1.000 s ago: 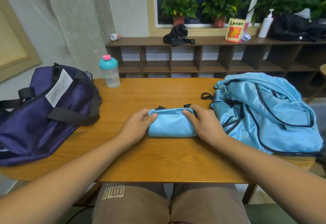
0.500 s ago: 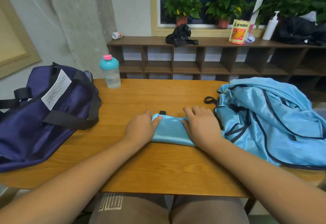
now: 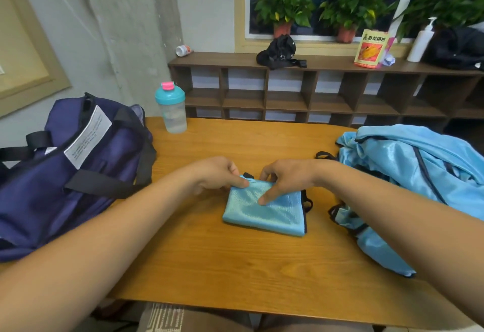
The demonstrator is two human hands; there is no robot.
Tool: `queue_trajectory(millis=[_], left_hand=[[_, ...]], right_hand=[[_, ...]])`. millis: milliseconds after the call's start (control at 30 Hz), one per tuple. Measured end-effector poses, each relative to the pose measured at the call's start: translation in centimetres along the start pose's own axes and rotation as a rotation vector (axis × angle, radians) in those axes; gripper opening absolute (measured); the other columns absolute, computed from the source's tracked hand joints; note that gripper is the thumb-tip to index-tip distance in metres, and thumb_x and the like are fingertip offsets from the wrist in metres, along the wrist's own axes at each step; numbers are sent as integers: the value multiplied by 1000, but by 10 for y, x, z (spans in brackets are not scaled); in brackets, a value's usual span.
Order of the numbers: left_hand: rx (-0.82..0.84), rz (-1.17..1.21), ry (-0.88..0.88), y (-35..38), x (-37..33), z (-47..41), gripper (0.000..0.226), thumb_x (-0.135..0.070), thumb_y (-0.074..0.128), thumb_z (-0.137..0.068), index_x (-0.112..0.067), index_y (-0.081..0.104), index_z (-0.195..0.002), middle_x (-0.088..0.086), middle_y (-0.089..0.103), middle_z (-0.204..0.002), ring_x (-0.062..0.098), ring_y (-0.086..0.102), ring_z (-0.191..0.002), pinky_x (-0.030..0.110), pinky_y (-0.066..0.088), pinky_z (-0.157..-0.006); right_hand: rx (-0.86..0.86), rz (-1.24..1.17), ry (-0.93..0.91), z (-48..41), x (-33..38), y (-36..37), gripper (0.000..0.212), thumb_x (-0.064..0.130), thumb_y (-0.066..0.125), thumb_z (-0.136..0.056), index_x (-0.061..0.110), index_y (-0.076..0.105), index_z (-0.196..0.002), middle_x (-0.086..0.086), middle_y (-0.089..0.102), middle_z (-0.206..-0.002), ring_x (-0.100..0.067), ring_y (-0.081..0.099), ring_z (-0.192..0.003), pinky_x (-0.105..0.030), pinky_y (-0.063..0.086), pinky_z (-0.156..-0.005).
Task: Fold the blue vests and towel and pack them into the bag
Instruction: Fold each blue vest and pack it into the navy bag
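1. Navy bag (image 3: pixel 78 174): lies at the left end of the wooden table (image 3: pixel 235 266), top side up, black straps draped over it, white label showing. Whether anything is inside it cannot be seen.
2. Shaker bottle (image 3: pixel 171 108): teal lid, pink cap, upright on the far side of the table, just beside the bag's far right corner.
3. Left hand (image 3: pixel 217 174): fingers curled, thumb and fingertip pinching the far left corner of the folded blue vest (image 3: pixel 264 208).
4. Folded blue vest: a compact rectangle lying flat at mid-table, black trim along its right edge, a small black loop sticking out at the far edge between the two hands.
5. Right hand (image 3: pixel 285 177): fingers curled over the vest's far edge, thumb pressed down on the top layer; it grips the fabric there.
6. Pile of unfolded blue vests (image 3: pixel 408 169): shiny blue with dark piping, heaped on the right end of the table, near the folded one but apart from it.
7. Brown cubby shelf (image 3: pixel 314 91): stands against the wall behind the table.
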State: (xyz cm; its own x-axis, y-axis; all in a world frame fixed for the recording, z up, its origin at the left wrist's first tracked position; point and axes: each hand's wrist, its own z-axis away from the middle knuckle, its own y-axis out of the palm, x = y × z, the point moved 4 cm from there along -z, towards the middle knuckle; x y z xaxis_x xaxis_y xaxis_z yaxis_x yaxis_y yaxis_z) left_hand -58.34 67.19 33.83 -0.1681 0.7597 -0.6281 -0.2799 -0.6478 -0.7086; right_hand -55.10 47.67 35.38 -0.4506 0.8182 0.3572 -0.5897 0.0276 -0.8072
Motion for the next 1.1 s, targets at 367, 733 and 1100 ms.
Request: queue_trajectory(millis=[367, 733, 1100], left_hand=[[99, 136, 170, -89, -27, 57, 35, -33, 85, -89, -19, 66, -115, 6, 77, -103, 16, 71, -97, 39, 62, -92], [-178, 102, 151, -239, 8, 153, 36, -25, 83, -91, -13, 62, -118, 1, 70, -99, 9, 66, -86, 32, 56, -82], [-345, -1, 4, -385, 54, 192, 15, -20, 65, -103, -14, 62, -117, 8, 78, -113, 27, 76, -107, 35, 56, -81]], right_hand=[[179, -515, -273, 2, 58, -41, 44, 25, 79, -96, 7, 64, -132, -12, 75, -126, -35, 71, -120, -51, 55, -105], [-197, -355, -623, -3, 215, -115, 39, 41, 86, -89, 9, 67, -102, -20, 73, -94, -29, 67, -78, -38, 45, -73], [-385, -324, -639, -56, 329, -164, 33, 39, 87, -87, 14, 68, -95, 0, 78, -80, -11, 74, -68, -21, 52, -57]])
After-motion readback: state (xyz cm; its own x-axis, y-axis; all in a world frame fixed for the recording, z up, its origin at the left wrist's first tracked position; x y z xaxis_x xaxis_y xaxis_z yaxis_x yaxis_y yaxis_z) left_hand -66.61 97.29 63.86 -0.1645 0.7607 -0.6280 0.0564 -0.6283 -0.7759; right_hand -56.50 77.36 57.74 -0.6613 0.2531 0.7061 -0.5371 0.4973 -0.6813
